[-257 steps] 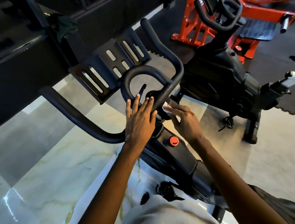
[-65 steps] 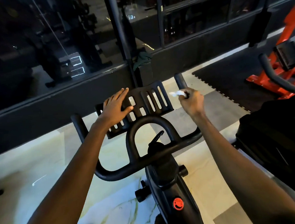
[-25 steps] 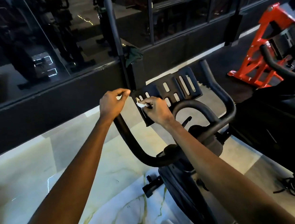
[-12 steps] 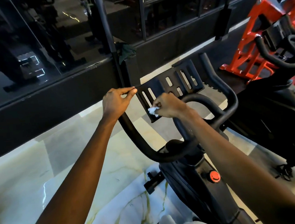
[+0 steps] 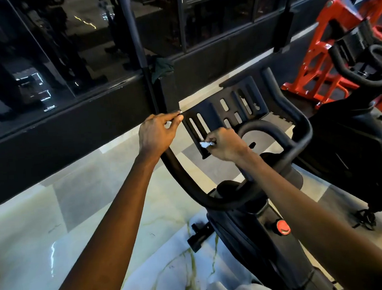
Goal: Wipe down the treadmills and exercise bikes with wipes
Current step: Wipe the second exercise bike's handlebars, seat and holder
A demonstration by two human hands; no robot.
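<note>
A black exercise bike (image 5: 249, 227) stands in front of me, with curved handlebars (image 5: 188, 186) and a slotted black tablet tray (image 5: 219, 115) at the front. My left hand (image 5: 156, 134) grips the top end of the left handlebar, thumb and fingers curled round it. My right hand (image 5: 224, 144) pinches a small crumpled white wipe (image 5: 206, 144) against the lower left part of the tray. A red knob (image 5: 283, 227) sits on the bike's frame below.
A second black bike (image 5: 356, 136) stands close on the right, with a red machine frame (image 5: 324, 49) behind it. A dark glass wall with a low black ledge (image 5: 69, 122) runs across ahead. The floor is glossy marble tile (image 5: 55, 235).
My right hand with the wipe has moved slightly down the left side of the tray. My left hand keeps its hold on the handlebar end.
</note>
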